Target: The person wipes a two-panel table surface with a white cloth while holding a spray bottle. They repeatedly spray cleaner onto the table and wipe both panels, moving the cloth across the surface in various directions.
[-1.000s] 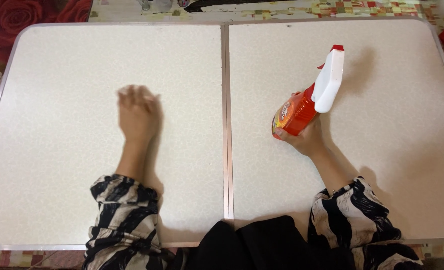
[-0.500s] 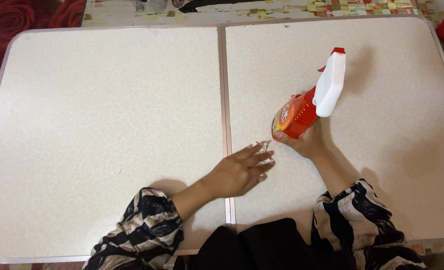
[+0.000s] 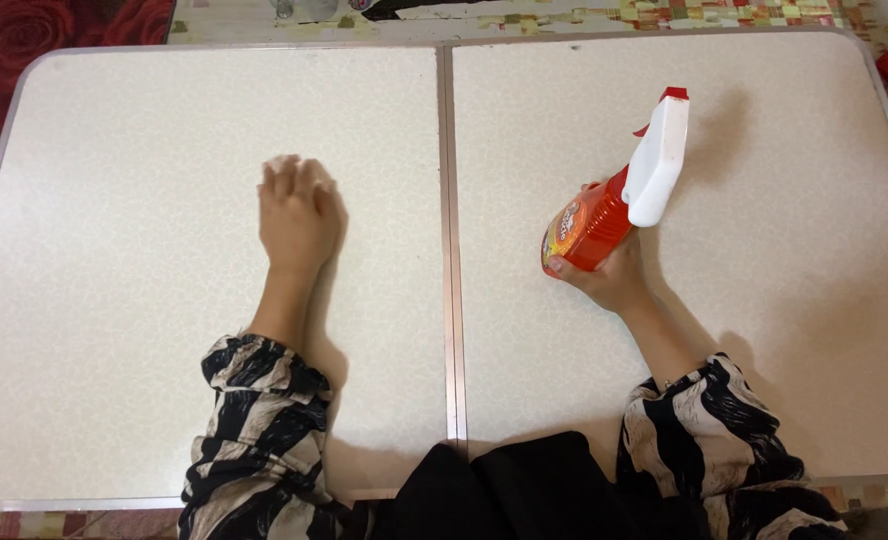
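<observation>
The right hand (image 3: 614,275) was clamped around the body of the orange spray bottle (image 3: 586,225), which stood tilted on the right half of the folding table (image 3: 764,330), its white trigger head (image 3: 656,160) pointing toward 1 o'clock. The left hand (image 3: 299,215) lay palm-down on the left half, at about 9 o'clock from the bottle and well apart from it, fingers together; a pale edge showed past the fingertips (possibly a cloth, though this could not be confirmed). For good wiping, the palm should press flat and evenly, and the strokes should overlap and run up to the centre seam (image 3: 449,250).
</observation>
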